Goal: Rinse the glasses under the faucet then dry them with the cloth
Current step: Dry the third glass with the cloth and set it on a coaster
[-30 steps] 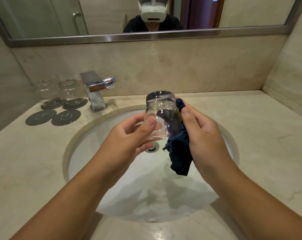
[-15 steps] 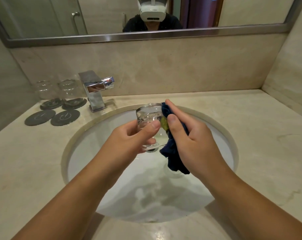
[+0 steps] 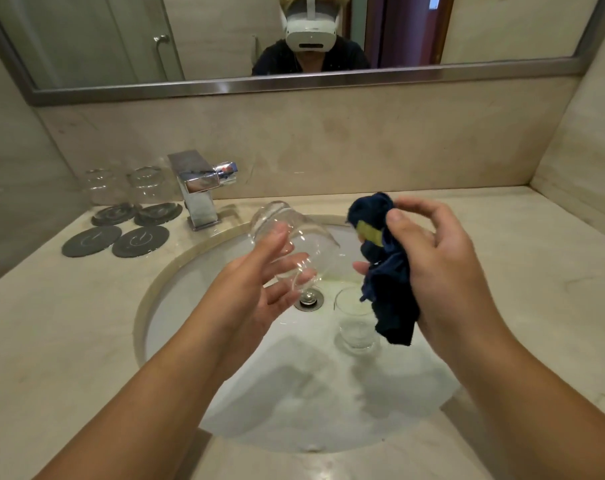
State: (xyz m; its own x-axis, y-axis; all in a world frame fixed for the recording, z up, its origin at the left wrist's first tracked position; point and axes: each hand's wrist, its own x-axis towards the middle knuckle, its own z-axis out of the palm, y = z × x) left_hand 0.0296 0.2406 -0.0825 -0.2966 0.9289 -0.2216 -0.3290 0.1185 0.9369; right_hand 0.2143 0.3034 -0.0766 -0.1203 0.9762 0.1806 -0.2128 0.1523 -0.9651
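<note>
Two front coasters [image 3: 91, 240] bear marks too blurred to read; left hand [image 3: 259, 289] holds tilted glass [image 3: 294, 237], right hand [image 3: 439, 258] grips cloth [image 3: 387, 292].

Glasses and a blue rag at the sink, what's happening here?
A person is drying glasses over the sink. The left hand holds a tipped glass between thumb and fingers, and the right hand grips a dark blue cloth beside it. A second glass stands upright in the basin. Two more glasses sit on coasters by the faucet, where no water shows.
</note>
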